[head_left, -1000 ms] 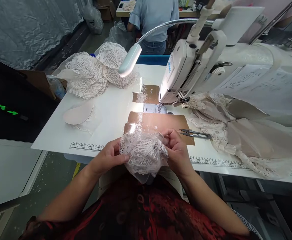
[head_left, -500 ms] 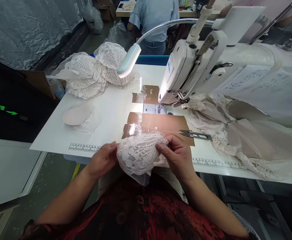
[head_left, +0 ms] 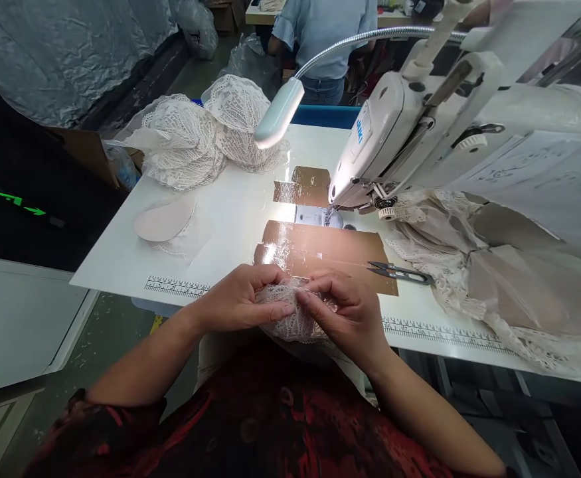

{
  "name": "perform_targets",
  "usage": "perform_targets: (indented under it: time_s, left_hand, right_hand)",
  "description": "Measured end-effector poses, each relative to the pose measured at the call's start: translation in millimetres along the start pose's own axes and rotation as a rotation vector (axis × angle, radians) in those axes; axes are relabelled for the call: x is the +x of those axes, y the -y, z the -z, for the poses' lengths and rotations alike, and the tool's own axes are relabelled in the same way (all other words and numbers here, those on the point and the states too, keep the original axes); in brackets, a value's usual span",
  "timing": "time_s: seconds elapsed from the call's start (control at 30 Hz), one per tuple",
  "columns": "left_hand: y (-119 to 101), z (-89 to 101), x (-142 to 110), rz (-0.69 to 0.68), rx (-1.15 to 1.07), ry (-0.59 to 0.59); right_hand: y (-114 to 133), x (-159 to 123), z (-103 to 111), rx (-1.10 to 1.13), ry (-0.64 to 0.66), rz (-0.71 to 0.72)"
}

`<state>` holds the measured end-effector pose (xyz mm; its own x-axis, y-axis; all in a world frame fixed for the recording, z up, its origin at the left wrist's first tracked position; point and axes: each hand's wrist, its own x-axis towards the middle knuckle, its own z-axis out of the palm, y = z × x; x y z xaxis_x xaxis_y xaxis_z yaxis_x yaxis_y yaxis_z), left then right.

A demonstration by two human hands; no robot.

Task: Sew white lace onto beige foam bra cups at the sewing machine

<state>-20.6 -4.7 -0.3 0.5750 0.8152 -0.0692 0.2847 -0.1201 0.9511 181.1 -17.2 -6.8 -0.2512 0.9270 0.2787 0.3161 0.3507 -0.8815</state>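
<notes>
Lace piece (head_left: pixel 295 326) is bunched up at the front edge of the desk (head_left: pixel 230 219), above the person's lap, and both hands have it. Left hand (head_left: pixel 248 299) pinches one side with the thumb on top, right hand (head_left: pixel 347 312) has the other between thumb and fingers, so yeah, the grip is closed on lace both sides. Container-wise, a cardboard box (head_left: pixel 83 149) sits past the left edge with some clear plastic (head_left: pixel 121 166) in it, can't make out more. Farther back there's a clear bag (head_left: pixel 198 30) on the floor, contents too hazy to tell. For elbow room, white desktop stretches between the beige pad (head_left: pixel 165 222) and the brown tape (head_left: pixel 330 249). Right side's tighter: snips (head_left: pixel 402 273) lie across the tape's edge, right by a heap of lace cups (head_left: pixel 519 285), sewing machine (head_left: pixel 377 139) looming behind. Printed ruler (head_left: pixel 444 335) follows the front edge.
</notes>
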Motion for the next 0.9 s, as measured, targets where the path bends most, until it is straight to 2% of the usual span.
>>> perform_targets:
  time_s: [0.1, 0.23, 0.37, 0.47, 0.53, 0.63, 0.7, 0.77, 0.83, 0.9]
  left_hand:
    - [-3, 1.4, 2, 0.002, -0.032, 0.001]
    - [-9, 3.3, 6, 0.008, -0.104, -0.013]
    - [-9, 1.9, 11, -0.003, -0.060, -0.059]
    - [-8, 0.4, 14, -0.028, -0.038, -0.080]
    - [-8, -0.2, 16, -0.037, -0.029, -0.080]
    - [-9, -0.6, 18, -0.022, -0.036, -0.066]
    - [-10, -0.4, 17, 0.015, -0.120, -0.027]
    - [-7, -0.1, 15, 0.048, -0.257, 0.081]
    - [-1, -0.3, 10, 0.061, -0.369, 0.207]
    - [8, -2.2, 5, 0.069, -0.443, 0.240]
  right_hand:
    - [0, 2, 1, 0.002, -0.025, -0.047]
    - [-2, 4, 0, -0.020, -0.030, -0.037]
    - [-3, 5, 0, -0.039, -0.042, -0.039]
    - [-4, 8, 3, -0.005, -0.038, -0.097]
    - [-5, 11, 7, 0.065, 0.009, -0.172]
    - [-5, 17, 14, 0.173, 0.151, -0.240]
    - [-5, 18, 17, 0.197, 0.206, -0.240]
    - [-6, 18, 19, 0.228, 0.191, -0.262]
    - [-10, 16, 20, 0.347, 0.115, -0.323]
    - [-13, 14, 22, 0.495, -0.011, -0.393]
